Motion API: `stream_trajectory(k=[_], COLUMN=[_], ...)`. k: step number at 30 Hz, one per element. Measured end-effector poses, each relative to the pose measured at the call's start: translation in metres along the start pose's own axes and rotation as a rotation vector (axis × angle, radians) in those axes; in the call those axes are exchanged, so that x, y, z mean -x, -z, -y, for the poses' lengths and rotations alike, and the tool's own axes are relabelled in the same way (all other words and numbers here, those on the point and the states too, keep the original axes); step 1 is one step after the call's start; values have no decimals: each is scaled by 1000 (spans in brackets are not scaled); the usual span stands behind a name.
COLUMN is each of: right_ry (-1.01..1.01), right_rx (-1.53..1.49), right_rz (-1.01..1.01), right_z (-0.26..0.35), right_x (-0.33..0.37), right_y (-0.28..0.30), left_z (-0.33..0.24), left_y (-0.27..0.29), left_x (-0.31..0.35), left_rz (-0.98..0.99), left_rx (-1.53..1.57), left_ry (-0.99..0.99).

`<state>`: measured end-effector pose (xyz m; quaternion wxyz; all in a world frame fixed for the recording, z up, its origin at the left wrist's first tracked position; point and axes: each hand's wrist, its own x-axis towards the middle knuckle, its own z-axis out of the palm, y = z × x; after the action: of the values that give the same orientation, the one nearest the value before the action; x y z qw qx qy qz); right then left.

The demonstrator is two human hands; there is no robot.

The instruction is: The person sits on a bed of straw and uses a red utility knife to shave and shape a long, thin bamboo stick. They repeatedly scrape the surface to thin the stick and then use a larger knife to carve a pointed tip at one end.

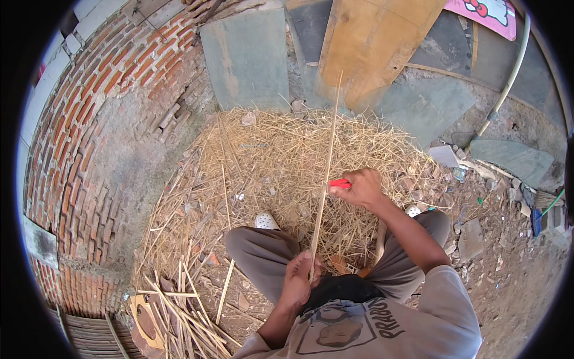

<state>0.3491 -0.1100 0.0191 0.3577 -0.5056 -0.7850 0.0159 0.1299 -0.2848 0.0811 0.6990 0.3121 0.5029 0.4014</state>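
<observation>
Left hand [297, 276] closed low on one long thin bamboo strip [326, 161], fingers [306, 258] pinched round its near end just above the lap. Right hand [360, 186] fisted higher up the same strip, wrapped around one red-handled knife [341, 183], the handle tip poking out to the left and touching the strip; blade not visible. Two hands, one strip, one knife.

Strip running nearly upright in the picture, long axis from the lap away from the body, leaning slightly right toward its far tip, which ends over the tan wooden board [373, 42]. Near end hidden inside the left fist.

Below and around the hands: grey trousers [263, 254], knees spread, two pale shoes [266, 221] showing past them. Beyond, one broad heap of straw-like shavings [281, 155] covering the ground under the strip.

At lower left, a loose bundle of cut bamboo sticks [179, 305], too many and too crossed to count, well apart from the left hand. Curved red brick wall [89, 119] closing the left side. Far edge blocked by leaning grey slabs [245, 57] and the board. White pipe [508, 78] slanting at upper right. Bare dirt ground [514, 275] with scattered stones to the right, the widest open room lying there.
</observation>
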Motion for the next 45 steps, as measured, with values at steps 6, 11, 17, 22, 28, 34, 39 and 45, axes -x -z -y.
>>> stream_trajectory(k=[6,11,17,22,28,34,39,45], right_ry=[-56,-464,-547,-199,156,158,-32,151], right_rx=[54,147,109,38,-141,-136,6,-69], right_rz=[-10,16,6,146,170,138,145,118], right_z=[-27,-74,-67,9,72,64,31,43], right_x=[-4,-23,-24,0,26,26,8,17], right_y=[-4,26,38,33,19,12,15,11], left_z=[3,8,23,16,2,2,6,0], left_y=[0,11,41,31,12,1,-1,0], left_x=[15,44,38,20,-32,-47,-45,-41], left_rz=[66,130,239,205,133,93,218,143], left_rx=[141,129,479,584,576,463,516,405], left_ry=[38,144,232,153,30,-2,30,-8])
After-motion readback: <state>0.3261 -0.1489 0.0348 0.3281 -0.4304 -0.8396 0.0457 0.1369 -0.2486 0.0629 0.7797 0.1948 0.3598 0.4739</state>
